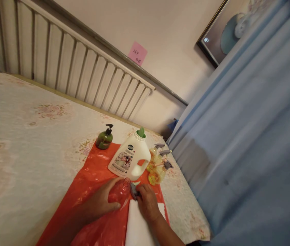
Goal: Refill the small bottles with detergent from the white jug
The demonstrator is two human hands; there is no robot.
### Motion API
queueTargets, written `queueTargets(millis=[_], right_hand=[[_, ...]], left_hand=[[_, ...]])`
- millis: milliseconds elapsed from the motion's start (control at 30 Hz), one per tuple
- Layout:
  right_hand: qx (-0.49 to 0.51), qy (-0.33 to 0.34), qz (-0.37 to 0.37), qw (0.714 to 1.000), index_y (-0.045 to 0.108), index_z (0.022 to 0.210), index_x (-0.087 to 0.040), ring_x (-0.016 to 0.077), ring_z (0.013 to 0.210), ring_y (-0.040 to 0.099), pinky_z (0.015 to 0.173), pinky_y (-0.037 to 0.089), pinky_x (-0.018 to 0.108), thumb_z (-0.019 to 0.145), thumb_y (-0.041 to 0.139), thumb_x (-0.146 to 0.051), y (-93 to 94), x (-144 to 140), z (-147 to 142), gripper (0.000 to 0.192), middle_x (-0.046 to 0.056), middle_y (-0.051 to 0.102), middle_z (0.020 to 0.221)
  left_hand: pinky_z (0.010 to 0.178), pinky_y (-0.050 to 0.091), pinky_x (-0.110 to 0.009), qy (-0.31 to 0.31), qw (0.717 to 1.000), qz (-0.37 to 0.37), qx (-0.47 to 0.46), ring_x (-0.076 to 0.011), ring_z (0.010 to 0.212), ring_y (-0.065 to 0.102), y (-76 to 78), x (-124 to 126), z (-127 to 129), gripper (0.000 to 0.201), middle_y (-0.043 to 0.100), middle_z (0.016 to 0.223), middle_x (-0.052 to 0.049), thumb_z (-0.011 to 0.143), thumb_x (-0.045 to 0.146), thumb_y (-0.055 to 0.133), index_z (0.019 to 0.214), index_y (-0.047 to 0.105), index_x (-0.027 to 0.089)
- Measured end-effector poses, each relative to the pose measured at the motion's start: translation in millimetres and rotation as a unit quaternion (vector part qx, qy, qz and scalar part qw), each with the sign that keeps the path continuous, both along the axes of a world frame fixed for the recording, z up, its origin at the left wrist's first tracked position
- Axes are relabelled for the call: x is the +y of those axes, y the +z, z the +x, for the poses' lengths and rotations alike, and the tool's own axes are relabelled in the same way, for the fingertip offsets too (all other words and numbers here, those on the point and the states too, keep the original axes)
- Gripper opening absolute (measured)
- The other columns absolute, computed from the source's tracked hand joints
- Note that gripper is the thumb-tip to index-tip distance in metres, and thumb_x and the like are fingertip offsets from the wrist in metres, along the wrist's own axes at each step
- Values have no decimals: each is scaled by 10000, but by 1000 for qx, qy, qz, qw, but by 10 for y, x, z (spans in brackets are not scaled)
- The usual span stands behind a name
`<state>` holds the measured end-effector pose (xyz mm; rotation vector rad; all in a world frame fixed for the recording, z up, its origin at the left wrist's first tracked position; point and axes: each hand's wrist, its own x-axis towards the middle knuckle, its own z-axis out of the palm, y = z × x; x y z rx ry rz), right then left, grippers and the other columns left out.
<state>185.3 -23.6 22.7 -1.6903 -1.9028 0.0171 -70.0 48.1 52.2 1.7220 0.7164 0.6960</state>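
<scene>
down on the bed, over a red plastic sheet, the left hand curls around a clear empty bottle lying tilted on the sheet, while the right hand pinches a grey spray head at the bottle's mouth, resting on a white cloth. just behind stand a white jug with a green cap, a dark green pump bottle and a cluster of yellow spray bottles near the bed's edge, beside a blue curtain.
</scene>
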Motion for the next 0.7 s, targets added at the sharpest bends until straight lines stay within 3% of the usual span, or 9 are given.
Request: queueTargets(millis=[100,233,433,533,700], right_hand=[[83,-22,12,996,682,850,-201,210,840,578,782,444,330,715,589,-113,91,54,39,185,36,665,870],[222,-100,52,968,672,817,-192,192,772,616,757,497,321,734,634,-218,237,269,177,95,19,679,807],[327,-115,83,934,620,1154,-155,231,889,678,802,540,361,726,671,-330,478,724,307,465,91,724,992],[362,-92,69,925,669,1076,-151,226,853,673,774,531,340,686,695,-325,542,897,267,428,76,738,960],[375,-98,66,920,705,956,-158,196,757,620,678,491,287,683,661,-316,502,1075,188,319,41,732,856]], left_hand=[[1190,315,-401,-27,1000,2,10,-293,1426,377,-29,14,-16,804,472,1521,-18,658,184,645,1429,436,271],[1198,296,-419,-45,999,13,1,-285,1440,357,-88,27,-29,804,445,1538,25,662,172,650,1419,449,352],[1173,333,-455,-34,999,18,-4,-320,1448,332,-181,42,-30,905,447,1536,28,571,176,746,1400,461,398],[1185,317,-431,-28,999,14,5,-318,1459,308,-187,40,-25,932,419,1552,25,542,168,750,1399,459,392],[1138,379,-385,-2,1000,-22,22,-332,1409,398,-100,4,-39,879,502,1488,-23,517,170,728,1350,498,334]])
